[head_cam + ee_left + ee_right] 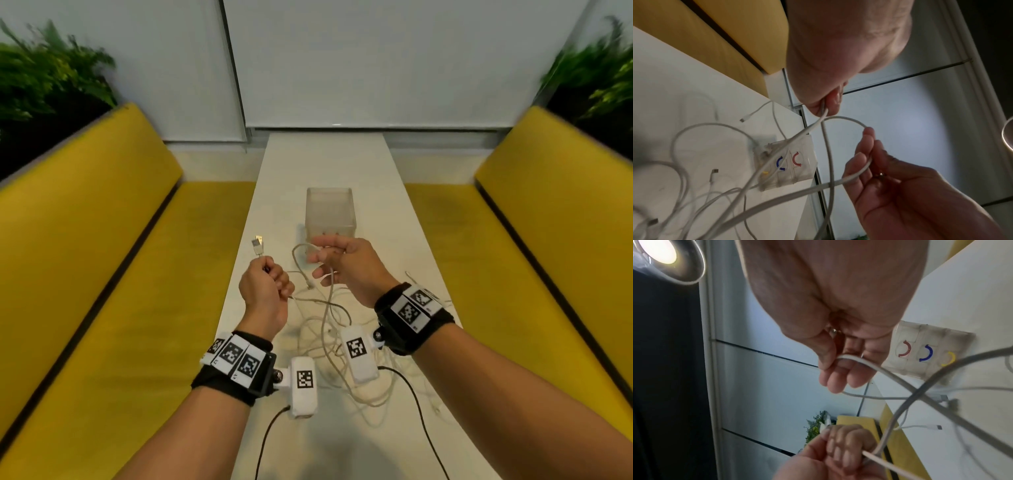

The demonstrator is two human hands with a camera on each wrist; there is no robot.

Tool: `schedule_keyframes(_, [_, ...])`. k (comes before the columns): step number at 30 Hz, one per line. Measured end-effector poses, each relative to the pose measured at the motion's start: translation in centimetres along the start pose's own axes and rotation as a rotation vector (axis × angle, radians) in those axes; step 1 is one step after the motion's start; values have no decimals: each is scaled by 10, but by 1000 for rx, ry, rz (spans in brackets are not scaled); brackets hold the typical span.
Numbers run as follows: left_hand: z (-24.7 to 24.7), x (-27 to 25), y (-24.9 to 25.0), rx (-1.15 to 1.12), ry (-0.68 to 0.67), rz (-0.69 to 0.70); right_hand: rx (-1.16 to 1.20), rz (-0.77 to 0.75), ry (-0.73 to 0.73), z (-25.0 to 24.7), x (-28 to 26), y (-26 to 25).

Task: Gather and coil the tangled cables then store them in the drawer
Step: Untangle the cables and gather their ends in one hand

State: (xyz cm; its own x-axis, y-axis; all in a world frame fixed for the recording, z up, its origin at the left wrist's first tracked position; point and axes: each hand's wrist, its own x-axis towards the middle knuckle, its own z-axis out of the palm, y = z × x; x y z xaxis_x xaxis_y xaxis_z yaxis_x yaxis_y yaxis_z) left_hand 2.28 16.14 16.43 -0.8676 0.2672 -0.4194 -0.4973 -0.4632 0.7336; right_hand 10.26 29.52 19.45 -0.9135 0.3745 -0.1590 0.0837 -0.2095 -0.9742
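Note:
My left hand (269,277) is raised over the table and grips a white cable in a fist, its USB plug (257,245) sticking up above the knuckles. In the left wrist view the cable (846,119) arcs from that hand to my right hand (867,155). My right hand (329,260) pinches the loop between thumb and fingers, close in front of the clear drawer box (330,212). The right wrist view shows the right hand (838,368) pinching the cable (865,364). The rest hangs into a tangle of white cables (329,346) on the table. The box's drawers (925,353) have red, blue and yellow handles.
The narrow white table (325,161) runs between two yellow benches (102,257) (548,257), with plants behind them. Loose plug ends (744,120) lie among the cables. Black wrist-camera leads (416,401) trail over the near end of the table.

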Motion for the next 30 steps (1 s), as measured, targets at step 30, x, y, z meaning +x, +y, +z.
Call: schedule_keyframes(30, [31, -18, 20, -204, -160, -182, -209, -218, -119, -18, -37, 17])
